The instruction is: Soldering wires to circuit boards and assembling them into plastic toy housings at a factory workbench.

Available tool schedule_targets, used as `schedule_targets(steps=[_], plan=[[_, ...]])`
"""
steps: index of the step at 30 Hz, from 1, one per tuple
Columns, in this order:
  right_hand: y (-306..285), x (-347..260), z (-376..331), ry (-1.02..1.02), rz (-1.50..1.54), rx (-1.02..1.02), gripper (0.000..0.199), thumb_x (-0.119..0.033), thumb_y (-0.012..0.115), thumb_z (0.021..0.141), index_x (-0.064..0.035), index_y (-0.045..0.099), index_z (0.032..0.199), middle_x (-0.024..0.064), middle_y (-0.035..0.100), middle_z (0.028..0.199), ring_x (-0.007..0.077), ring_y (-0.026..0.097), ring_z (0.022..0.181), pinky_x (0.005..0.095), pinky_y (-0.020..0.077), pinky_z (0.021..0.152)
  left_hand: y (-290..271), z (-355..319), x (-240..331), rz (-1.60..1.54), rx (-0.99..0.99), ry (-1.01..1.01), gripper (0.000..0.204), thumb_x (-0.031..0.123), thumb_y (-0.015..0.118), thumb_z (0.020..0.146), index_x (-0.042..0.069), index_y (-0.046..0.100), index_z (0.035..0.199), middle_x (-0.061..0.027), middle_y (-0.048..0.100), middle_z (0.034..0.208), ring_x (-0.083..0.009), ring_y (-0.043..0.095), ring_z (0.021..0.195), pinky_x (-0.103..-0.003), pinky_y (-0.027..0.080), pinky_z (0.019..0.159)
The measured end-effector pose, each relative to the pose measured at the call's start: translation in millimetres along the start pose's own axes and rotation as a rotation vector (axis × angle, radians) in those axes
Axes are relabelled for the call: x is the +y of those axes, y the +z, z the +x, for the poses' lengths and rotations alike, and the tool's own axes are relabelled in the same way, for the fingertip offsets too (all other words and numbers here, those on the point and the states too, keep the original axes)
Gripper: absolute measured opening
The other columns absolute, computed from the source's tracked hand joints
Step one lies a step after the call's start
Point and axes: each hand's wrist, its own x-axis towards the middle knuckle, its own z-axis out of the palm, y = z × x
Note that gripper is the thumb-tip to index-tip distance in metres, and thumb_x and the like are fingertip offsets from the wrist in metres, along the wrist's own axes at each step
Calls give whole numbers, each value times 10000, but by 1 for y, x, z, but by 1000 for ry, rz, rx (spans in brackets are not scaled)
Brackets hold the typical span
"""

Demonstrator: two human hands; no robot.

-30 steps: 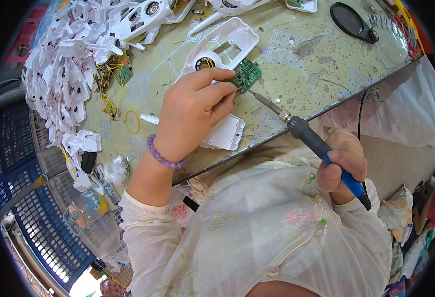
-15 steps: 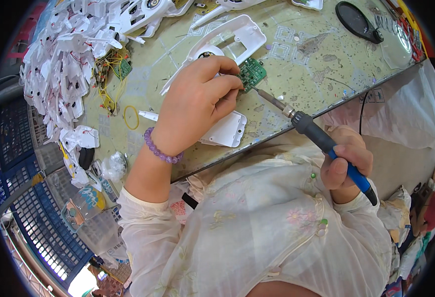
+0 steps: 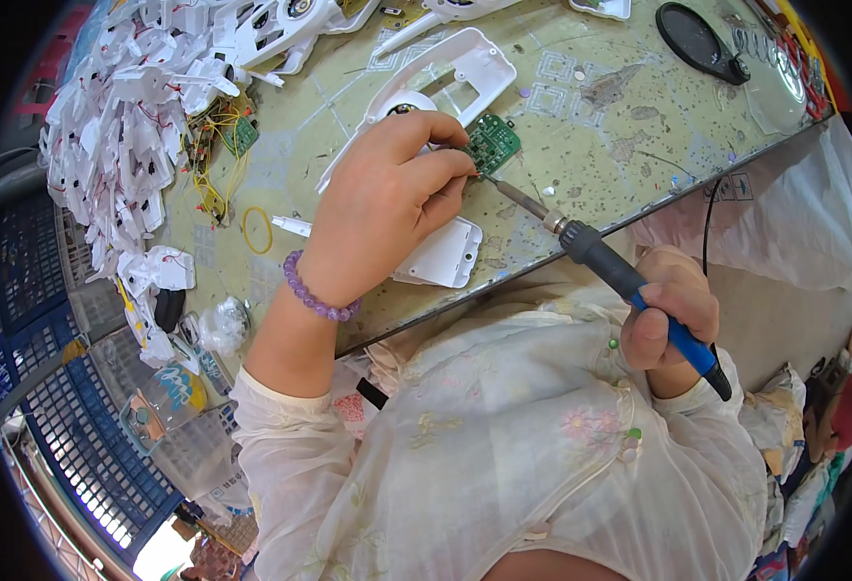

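Observation:
My right hand [image 3: 673, 310] grips a soldering iron [image 3: 595, 254] with a blue and black handle. The iron's tip meets the near edge of a green circuit board [image 3: 495, 143], close to my left fingertips. My left hand [image 3: 387, 198] is closed in a pinch at that board's lower left edge; what sits between the fingertips is too small to make out. Behind and under this hand lies an open white plastic housing [image 3: 492, 70] with a round dark part inside. A white plastic cover piece [image 3: 445, 254] pokes out below my left palm.
A heap of white plastic housings [image 3: 116, 145] with wires fills the table's left side. Beside it are boards with yellow wires [image 3: 220, 145] and a yellow ring [image 3: 257, 230]. A black oval part [image 3: 699, 41] lies far right. The table's front edge [image 3: 542, 259] runs beneath the iron.
The soldering iron has shifted slightly left and its tip now touches down nearer my left fingertips. My left hand and the circuit board have barely moved.

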Motion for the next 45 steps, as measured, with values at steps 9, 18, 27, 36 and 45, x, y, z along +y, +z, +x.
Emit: schedule_targets(steps=[9,18,27,36,45], plan=[[-1,0,1,7,-8,-33,243,-130,607,878,-23,470,1048,70,521,629,202,481,470,330,358,441,0,0,1,11,0,4,114,46,687,717,27,621,809,-75,609,962,-275,586,852,-364,486,735],[-2,-7,3,37,-81,-91,165,-118,612,827,-27,533,940,72,531,632,221,486,479,340,367,461,2,0,1,-15,25,-19,110,37,697,706,27,631,793,-70,618,941,-262,595,830,-351,491,727],[-1,-9,5,-17,-121,-137,196,-40,608,726,-31,538,909,72,536,650,222,489,482,342,372,455,3,1,1,-8,56,-7,116,-7,708,727,25,668,831,-78,627,931,-227,618,780,-296,507,635],[-2,-8,4,-67,-131,-135,155,-59,609,758,-16,530,885,79,532,653,221,491,485,339,361,439,4,1,2,-18,57,-18,113,34,708,691,23,641,782,-76,616,922,-263,598,838,-354,498,725],[-3,-7,1,-61,-131,-116,132,-93,612,795,-11,536,865,85,534,654,225,487,486,338,361,441,5,1,2,-16,45,-31,102,37,704,699,24,643,780,-70,617,923,-260,599,835,-349,500,724]])
